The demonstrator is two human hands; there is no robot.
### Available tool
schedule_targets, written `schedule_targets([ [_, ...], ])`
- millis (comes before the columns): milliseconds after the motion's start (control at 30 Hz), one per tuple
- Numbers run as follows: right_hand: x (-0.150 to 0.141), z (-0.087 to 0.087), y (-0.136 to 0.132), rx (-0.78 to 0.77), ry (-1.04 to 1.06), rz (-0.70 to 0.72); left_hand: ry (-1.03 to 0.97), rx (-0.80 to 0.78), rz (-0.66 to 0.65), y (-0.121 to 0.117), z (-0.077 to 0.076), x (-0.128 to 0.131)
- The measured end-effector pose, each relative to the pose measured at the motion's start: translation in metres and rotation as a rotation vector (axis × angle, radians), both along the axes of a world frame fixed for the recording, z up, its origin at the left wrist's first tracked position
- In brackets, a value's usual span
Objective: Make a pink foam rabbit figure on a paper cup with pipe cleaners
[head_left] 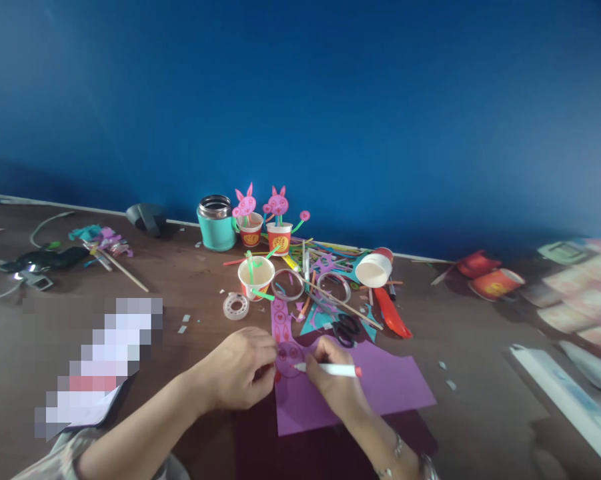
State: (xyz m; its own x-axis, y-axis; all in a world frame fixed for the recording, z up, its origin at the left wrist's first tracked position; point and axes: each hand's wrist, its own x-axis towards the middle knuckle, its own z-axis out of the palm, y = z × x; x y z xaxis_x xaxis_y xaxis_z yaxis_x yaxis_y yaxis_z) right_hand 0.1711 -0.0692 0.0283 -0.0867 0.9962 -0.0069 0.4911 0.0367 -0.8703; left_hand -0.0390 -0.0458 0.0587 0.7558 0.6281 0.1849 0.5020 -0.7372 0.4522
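Observation:
My right hand (336, 380) grips a white marker with a red cap end (330, 369), its tip touching a purple paper sheet (380, 387) on the brown table. My left hand (243, 370) is closed with fingers pinched on the sheet's upper left part, beside a drawn circle shape (287, 357). A purple cut-out strip with pink marks (280, 320) rises from the sheet. Black scissors (347, 329) lie just beyond my right hand.
Paper cups (256, 275) with pink bunny figures (278, 203), a teal jar (216, 223), a tape roll (235, 306), clear rings, paper scraps and sticks crowd the far table. A red tool (393, 313) lies right. A blurred patch (105, 360) sits left.

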Motion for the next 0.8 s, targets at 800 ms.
schedule_targets([
  [800, 0.0, -0.0062, 0.0026, 0.027, -0.002, -0.071, 0.009, -0.03, 0.014, -0.0011, 0.0005, -0.0003],
])
